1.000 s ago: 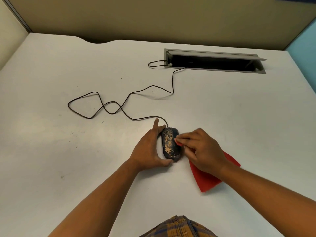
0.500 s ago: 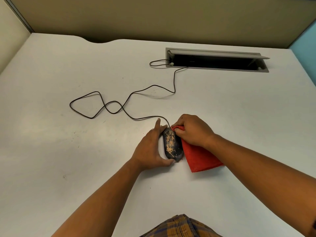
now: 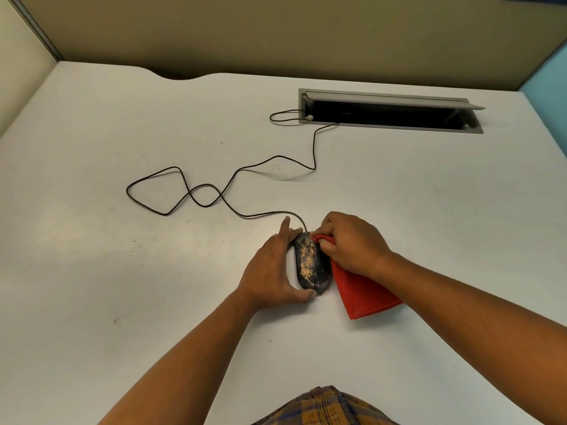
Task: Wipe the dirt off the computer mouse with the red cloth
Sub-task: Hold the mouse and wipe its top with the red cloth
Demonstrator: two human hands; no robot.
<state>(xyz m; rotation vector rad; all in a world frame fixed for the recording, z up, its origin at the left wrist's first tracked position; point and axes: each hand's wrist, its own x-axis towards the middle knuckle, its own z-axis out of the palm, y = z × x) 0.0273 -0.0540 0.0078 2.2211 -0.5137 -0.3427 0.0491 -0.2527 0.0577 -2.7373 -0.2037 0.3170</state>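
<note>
A black computer mouse (image 3: 310, 265) smeared with tan dirt lies on the white desk (image 3: 122, 271). My left hand (image 3: 273, 268) holds it from the left, thumb curled round its near end and fingers along its far left side. My right hand (image 3: 349, 243) grips a bunched part of the red cloth (image 3: 362, 292) and presses it against the mouse's far right edge. The rest of the cloth trails flat on the desk to the right of the mouse.
The mouse's black cable (image 3: 214, 194) loops across the desk to the left and runs back into an open grey cable tray (image 3: 389, 110) at the far right. Partition walls close off the desk's back and sides.
My right hand has moved with the cloth from the mouse's middle right side to its far right edge, dragging the cloth closer. My left hand keeps its hold.
</note>
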